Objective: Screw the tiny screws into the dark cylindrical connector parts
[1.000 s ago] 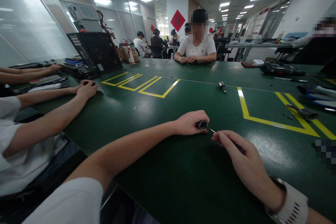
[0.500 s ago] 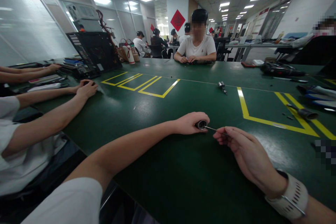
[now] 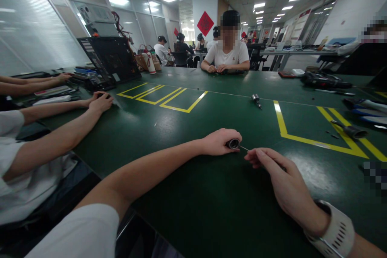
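Note:
Over the green table (image 3: 193, 193), my left hand (image 3: 220, 141) is wrapped round a dark cylindrical part (image 3: 233, 144), whose round open end faces me. My right hand (image 3: 273, 169), with a pale watch band at the wrist, pinches a thin metal rod (image 3: 245, 148). The rod's far tip lies at the lower right edge of the cylinder's opening; whether it touches the rim I cannot tell. Some of a dark handle shows beneath my right fingers. Farther back lies a small metal tool part (image 3: 256, 100).
Yellow tape (image 3: 302, 139) marks the table. A dark conical part (image 3: 352, 130) and small bits lie at the right, near a black power tool (image 3: 326, 80). A person (image 3: 229, 54) sits opposite; another person's hands (image 3: 101, 100) are at the left.
The rod's tip has moved from inside the cylinder's opening to its lower right edge. My right hand has shifted and turned slightly, while my left hand stays nearly still.

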`<state>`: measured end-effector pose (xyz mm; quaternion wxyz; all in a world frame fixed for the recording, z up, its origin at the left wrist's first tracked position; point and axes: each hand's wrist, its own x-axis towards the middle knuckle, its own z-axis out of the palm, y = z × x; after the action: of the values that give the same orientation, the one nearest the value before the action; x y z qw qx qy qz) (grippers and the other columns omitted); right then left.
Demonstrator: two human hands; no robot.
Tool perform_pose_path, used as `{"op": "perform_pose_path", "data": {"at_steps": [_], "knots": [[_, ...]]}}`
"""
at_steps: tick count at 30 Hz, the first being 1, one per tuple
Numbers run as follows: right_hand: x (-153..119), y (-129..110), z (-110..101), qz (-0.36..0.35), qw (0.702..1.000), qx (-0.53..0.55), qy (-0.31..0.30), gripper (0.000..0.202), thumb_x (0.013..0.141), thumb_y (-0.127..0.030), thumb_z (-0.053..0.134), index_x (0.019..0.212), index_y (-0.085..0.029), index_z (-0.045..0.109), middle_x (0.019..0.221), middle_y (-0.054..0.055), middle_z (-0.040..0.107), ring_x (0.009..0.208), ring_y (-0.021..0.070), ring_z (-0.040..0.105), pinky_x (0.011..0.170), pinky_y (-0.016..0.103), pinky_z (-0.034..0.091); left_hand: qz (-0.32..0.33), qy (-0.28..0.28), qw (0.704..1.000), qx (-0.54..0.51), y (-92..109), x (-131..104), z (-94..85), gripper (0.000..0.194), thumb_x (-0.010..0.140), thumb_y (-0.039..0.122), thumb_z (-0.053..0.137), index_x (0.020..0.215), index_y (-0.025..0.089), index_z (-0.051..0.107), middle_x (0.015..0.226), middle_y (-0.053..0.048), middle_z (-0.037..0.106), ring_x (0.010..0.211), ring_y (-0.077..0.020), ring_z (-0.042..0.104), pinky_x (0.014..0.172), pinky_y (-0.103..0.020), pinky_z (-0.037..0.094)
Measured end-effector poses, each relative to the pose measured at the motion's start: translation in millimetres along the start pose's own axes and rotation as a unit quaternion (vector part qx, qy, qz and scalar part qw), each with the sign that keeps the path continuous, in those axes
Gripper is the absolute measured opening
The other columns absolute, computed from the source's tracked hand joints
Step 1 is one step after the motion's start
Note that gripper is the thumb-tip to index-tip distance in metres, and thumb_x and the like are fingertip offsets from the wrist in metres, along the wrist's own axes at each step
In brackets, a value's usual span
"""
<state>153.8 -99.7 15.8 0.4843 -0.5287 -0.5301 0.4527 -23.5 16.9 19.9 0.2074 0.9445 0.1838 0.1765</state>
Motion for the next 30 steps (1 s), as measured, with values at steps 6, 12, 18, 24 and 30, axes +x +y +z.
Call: {"op": "perform_pose_path", "data": {"at_steps": [6,12,18,24,30], "knots": [[4.2,-6.0,0.5,0.069,0.99,0.125,0.005,0.029,0.074,-0.046,0.064,0.077,-0.018,0.07,0.081,0.007,0.068,0.079,0.0211,0.058,0.072,0.035,0.044,0.01,-0.013,1.0,-0.012,-2.5,0.4,0.6,0.014,0.08,0.025,0.059,0.086,0.016,0.05,0.084,-0.002,0.054,0.078,-0.014,0.05,0.075,-0.026,0.04],[7.0,-6.4,0.5,0.091,0.978,0.19,0.005,0.025,0.073,-0.041,0.066,0.078,-0.017,0.071,0.08,0.006,0.069,0.079,0.019,0.058,0.071,0.031,0.044,0.011,-0.002,0.999,-0.049,-3.5,0.7,0.3,0.017,0.079,0.026,0.06,0.085,0.016,0.048,0.082,-0.002,0.052,0.077,-0.0133,0.049,0.072,-0.025,0.04],[4.5,-4.3,-0.2,0.057,0.985,0.16,0.028,0.024,0.076,-0.043,0.063,0.079,-0.02,0.069,0.081,0.005,0.067,0.08,0.0198,0.057,0.071,0.033,0.044,-0.006,0.0,0.999,-0.051,-3.2,0.4,-0.3,0.018,0.079,0.028,0.06,0.086,0.016,0.048,0.083,-0.001,0.052,0.078,-0.0135,0.049,0.073,-0.026,0.04],[-0.2,0.1,-1.1,-0.004,1.0,0.015,0.01,0.03,0.081,-0.048,0.055,0.086,-0.021,0.068,0.086,0.005,0.067,0.084,0.0223,0.058,0.075,0.038,0.043,-0.003,-0.003,1.0,-0.031,-3.2,0.9,0.4,0.017,0.079,0.028,0.06,0.084,0.016,0.049,0.083,-0.002,0.053,0.078,-0.0138,0.05,0.072,-0.026,0.04],[-0.7,-1.1,0.0,-0.023,1.0,-0.02,0.007,0.033,0.083,-0.049,0.052,0.087,-0.02,0.068,0.086,0.005,0.067,0.083,0.0223,0.058,0.073,0.038,0.044,-0.013,0.018,0.998,-0.062,-2.7,1.0,1.6,0.02,0.077,0.03,0.062,0.085,0.016,0.049,0.081,-0.001,0.052,0.076,-0.0131,0.049,0.069,-0.025,0.04]]}}
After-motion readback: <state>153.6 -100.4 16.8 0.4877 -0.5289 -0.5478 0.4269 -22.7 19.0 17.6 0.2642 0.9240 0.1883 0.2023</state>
